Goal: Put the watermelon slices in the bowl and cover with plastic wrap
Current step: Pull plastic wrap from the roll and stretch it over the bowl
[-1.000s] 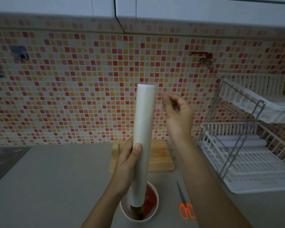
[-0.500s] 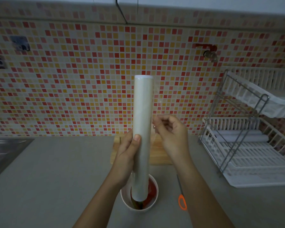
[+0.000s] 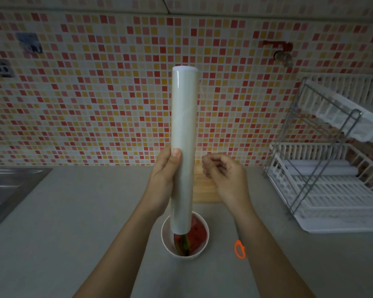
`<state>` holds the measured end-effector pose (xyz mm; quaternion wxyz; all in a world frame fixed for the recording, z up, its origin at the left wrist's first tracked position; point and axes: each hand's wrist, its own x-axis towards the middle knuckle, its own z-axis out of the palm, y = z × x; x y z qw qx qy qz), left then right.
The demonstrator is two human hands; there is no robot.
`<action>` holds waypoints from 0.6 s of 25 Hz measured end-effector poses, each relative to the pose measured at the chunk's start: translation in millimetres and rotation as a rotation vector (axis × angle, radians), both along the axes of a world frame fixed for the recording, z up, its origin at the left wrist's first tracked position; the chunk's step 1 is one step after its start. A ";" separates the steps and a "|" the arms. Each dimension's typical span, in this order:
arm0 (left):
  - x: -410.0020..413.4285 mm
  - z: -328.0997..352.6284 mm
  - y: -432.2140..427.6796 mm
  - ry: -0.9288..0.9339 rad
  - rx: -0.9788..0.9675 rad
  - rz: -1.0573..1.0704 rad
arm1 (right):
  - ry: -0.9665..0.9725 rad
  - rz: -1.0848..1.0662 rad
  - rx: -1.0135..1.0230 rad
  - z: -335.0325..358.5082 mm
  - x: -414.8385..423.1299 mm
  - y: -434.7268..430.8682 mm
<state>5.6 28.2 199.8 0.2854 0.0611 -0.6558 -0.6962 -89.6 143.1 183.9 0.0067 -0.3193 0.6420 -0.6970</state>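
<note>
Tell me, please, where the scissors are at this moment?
In the head view, the scissors lie on the counter right of the bowl, mostly hidden behind the right forearm; only one orange handle loop shows.

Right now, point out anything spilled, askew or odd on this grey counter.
Nothing spilled or damaged. The white bowl of red watermelon slices sits upright. Only the orange-handled scissors look odd, and that is because the right forearm hides most of them.

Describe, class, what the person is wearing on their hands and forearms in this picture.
Nothing is worn that shows. The left hand and right hand are bare, without gloves, rings or a watch. Both forearms are uncovered down to the frame's bottom edge, with no sleeve in view.
</note>
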 end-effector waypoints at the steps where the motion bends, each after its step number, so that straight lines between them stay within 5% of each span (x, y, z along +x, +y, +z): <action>1: -0.4 1.6 -0.5 0.003 0.006 0.009 | -0.018 0.059 0.022 -2.9 1.6 1.8; 12: -0.6 11.6 -7.3 0.043 0.028 0.021 | -0.025 0.221 0.219 -42.3 25.3 16.7; 15: 1.3 14.8 -7.4 0.046 0.069 -0.007 | -0.026 0.102 0.158 -49.4 25.6 20.6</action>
